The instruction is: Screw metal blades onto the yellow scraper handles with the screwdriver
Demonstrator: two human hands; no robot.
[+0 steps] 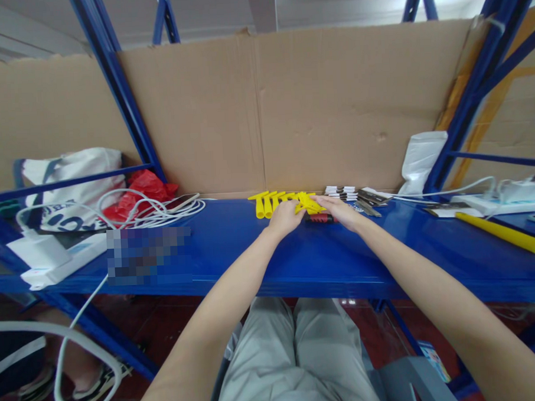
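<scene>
Several yellow plastic T-shaped tools [268,205], which look like scraper handles, lie side by side in a row at the back of the blue shelf. At the row's right end, my left hand [286,217] has its fingers closed on a yellow T-shaped tool [311,204]. From the other side my right hand [342,212] grips the same yellow piece, its fingers fairly straight and its thumb hidden. Just below, between my hands, a red and black tool [320,218] lies partly covered. Small black and white packets [341,192] sit beyond my right hand.
Flat dark and metallic strips [367,205] lie right of the packets. A white pouch [420,161] leans against the cardboard wall [334,103]. A long yellow bar [503,233] lies at right. White cables [161,210], a power strip [70,259] and a cloth bag [80,185] occupy the left.
</scene>
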